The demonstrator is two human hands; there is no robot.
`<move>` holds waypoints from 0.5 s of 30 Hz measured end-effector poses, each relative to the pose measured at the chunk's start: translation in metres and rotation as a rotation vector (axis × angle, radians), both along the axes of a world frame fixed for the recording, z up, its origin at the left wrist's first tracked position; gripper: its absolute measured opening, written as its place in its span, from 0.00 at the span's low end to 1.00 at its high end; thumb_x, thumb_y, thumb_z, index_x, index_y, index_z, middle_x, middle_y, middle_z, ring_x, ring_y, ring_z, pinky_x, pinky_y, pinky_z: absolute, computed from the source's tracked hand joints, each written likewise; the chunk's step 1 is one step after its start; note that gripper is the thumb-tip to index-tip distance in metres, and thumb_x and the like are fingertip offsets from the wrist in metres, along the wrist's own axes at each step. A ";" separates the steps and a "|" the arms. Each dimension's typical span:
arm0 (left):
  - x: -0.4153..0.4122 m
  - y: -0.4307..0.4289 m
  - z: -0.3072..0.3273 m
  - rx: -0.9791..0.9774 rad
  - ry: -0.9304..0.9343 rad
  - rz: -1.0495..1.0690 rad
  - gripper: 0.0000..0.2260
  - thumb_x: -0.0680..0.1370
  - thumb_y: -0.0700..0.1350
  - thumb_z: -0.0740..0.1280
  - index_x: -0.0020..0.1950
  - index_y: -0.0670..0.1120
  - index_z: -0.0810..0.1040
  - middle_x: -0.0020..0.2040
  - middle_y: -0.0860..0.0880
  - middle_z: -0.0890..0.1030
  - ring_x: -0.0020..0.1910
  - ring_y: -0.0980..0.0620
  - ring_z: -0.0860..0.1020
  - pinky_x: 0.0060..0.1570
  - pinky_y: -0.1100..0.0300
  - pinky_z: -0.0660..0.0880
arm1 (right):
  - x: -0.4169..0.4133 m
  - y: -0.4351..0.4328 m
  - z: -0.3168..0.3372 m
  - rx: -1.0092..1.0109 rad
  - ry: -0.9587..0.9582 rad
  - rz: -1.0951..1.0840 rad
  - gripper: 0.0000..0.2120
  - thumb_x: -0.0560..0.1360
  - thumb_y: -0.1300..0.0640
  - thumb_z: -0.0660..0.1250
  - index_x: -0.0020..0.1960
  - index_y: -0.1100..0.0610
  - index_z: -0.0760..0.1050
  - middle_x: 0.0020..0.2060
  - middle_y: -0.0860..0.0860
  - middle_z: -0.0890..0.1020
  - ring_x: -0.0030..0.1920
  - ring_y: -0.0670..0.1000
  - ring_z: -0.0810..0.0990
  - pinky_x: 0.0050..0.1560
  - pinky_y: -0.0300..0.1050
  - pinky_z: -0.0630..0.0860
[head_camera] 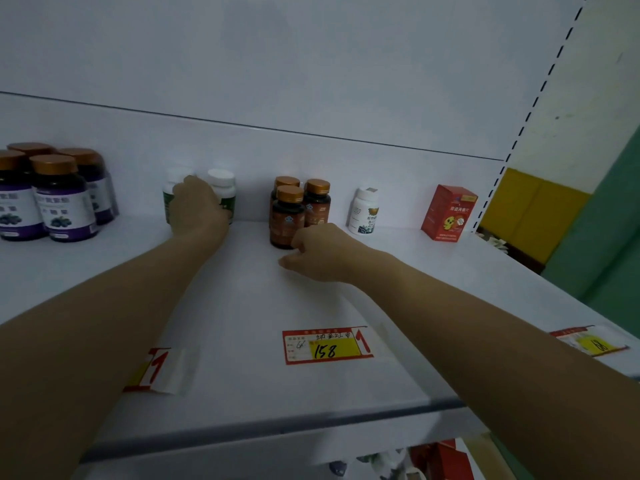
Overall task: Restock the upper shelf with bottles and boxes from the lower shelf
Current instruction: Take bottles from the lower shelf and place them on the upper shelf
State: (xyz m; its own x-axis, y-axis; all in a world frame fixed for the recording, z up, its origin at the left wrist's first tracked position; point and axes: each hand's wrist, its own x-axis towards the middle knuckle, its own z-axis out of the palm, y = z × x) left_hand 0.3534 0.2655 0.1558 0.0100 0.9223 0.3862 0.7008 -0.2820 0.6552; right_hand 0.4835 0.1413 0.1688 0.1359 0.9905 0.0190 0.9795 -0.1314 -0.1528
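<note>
On the white upper shelf (242, 306) my left hand (197, 207) reaches to the back and grips a white-capped green-labelled bottle (169, 199), which it largely hides. A second bottle of the same kind (223, 188) stands right beside it. My right hand (322, 252) rests on the shelf with loosely curled fingers and the thumb out. Its knuckles touch the base of the front one of three brown bottles with copper caps (287, 216), and it holds nothing.
Several purple-labelled dark bottles (59, 199) stand at the far left. A white bottle (363, 211) and a red box (448, 213) stand at the right. Price tags (327, 346) lie near the shelf's front edge. Red boxes (443, 459) show on the lower shelf.
</note>
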 end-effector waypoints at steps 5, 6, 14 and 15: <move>-0.011 -0.012 0.001 -0.038 0.101 -0.030 0.20 0.72 0.45 0.72 0.57 0.35 0.74 0.55 0.36 0.78 0.53 0.37 0.77 0.49 0.49 0.75 | -0.002 -0.016 0.010 0.001 -0.039 0.009 0.20 0.78 0.46 0.60 0.60 0.61 0.75 0.53 0.55 0.80 0.52 0.53 0.79 0.45 0.39 0.72; -0.014 -0.017 0.003 -0.052 0.116 -0.041 0.18 0.72 0.47 0.71 0.56 0.36 0.75 0.54 0.37 0.79 0.53 0.38 0.78 0.49 0.50 0.75 | -0.003 -0.021 0.012 -0.001 -0.055 0.011 0.21 0.78 0.46 0.60 0.61 0.61 0.75 0.56 0.55 0.80 0.55 0.54 0.79 0.49 0.41 0.74; -0.050 -0.083 0.016 -0.055 0.315 -0.062 0.08 0.75 0.44 0.66 0.50 0.40 0.75 0.46 0.43 0.76 0.47 0.42 0.77 0.42 0.58 0.69 | -0.019 -0.073 0.030 0.000 -0.142 0.082 0.23 0.78 0.45 0.60 0.63 0.62 0.74 0.58 0.57 0.79 0.58 0.56 0.77 0.58 0.47 0.74; -0.054 -0.094 0.017 -0.054 0.355 -0.057 0.07 0.75 0.44 0.65 0.48 0.41 0.74 0.45 0.43 0.75 0.44 0.43 0.75 0.41 0.58 0.68 | -0.022 -0.079 0.030 -0.006 -0.148 0.095 0.23 0.78 0.45 0.60 0.63 0.62 0.74 0.58 0.57 0.79 0.58 0.56 0.77 0.58 0.48 0.74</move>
